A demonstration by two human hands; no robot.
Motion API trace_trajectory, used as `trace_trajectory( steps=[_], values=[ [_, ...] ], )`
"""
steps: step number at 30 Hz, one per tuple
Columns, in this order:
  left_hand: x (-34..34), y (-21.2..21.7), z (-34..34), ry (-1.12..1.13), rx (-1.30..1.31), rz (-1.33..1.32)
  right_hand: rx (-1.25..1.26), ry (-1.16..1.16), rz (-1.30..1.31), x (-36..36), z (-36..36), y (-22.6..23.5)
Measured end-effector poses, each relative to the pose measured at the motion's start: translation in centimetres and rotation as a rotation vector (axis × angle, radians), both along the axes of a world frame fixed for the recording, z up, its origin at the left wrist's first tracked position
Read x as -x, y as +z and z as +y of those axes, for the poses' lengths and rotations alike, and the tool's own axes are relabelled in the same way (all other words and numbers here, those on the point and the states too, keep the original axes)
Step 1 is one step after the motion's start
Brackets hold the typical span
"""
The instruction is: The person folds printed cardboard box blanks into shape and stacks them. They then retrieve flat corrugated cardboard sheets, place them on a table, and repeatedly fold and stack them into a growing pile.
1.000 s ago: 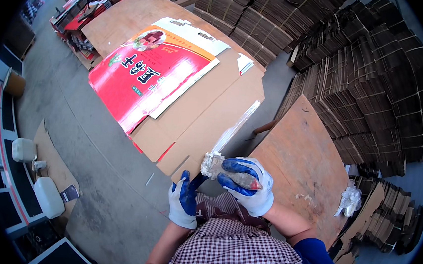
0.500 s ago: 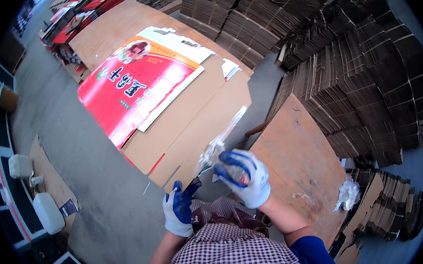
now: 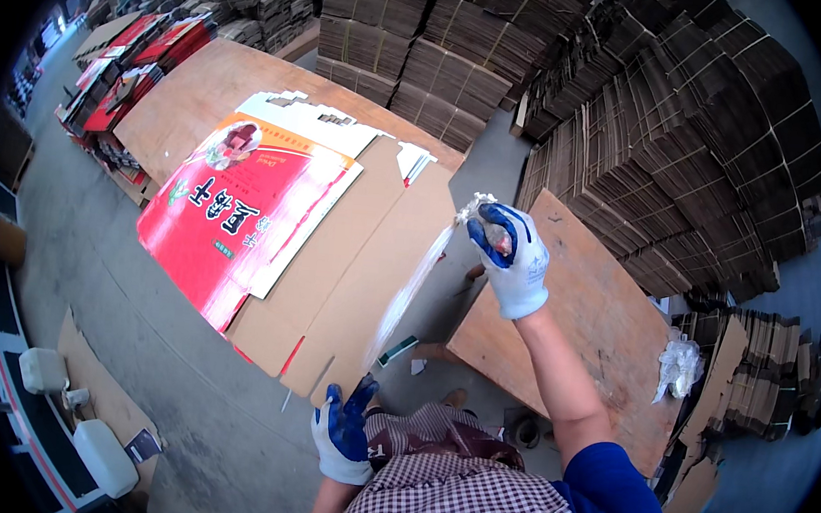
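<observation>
**Tape strip drawn between 2 gloved hands over a flat carton**

Nearest: checked apron and blue sleeves at the lower edge. Left hand [image 3: 344,433], in a white glove with blue palm, held low by the apron; fingers spread and pointing up, the lower end of a clear tape strip [image 3: 413,290] seems to meet the fingertips, though actual contact is too small to tell.

Strip runs up and right, taut, to the right hand [image 3: 510,258], raised above the near corner of a plywood board [image 3: 607,330]. Its fingers are curled shut around a bunch of clear film or tape at the strip's upper end.

Beneath the strip: a flattened brown carton [image 3: 371,263] on the concrete floor, and just beside it, to the left, a red printed carton blank [image 3: 231,213]. Strip hangs in the air, not yet pressed onto any cardboard, so I judge pulling out is done and sticking down is left.

Farther: a crumpled plastic wad [image 3: 678,364] on the board's right edge. Beyond, stacks of flat corrugated sheets [image 3: 689,153] fill the back and right
</observation>
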State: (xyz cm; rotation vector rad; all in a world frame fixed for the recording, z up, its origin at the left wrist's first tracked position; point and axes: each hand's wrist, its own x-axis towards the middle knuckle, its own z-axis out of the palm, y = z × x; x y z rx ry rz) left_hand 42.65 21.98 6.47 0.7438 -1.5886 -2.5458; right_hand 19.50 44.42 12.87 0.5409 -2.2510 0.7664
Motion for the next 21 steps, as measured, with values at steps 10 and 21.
trace_trajectory(
  steps=[10,21],
  values=[
    [-0.5,-2.2,0.0,-0.048,0.495,0.104,0.762,0.066,-0.563,-6.1,-1.3,1.0],
    [3.9,1.9,5.2,0.160,-0.452,0.137,-0.039,-0.400,-0.195,-14.3,16.4,-1.0]
  ],
)
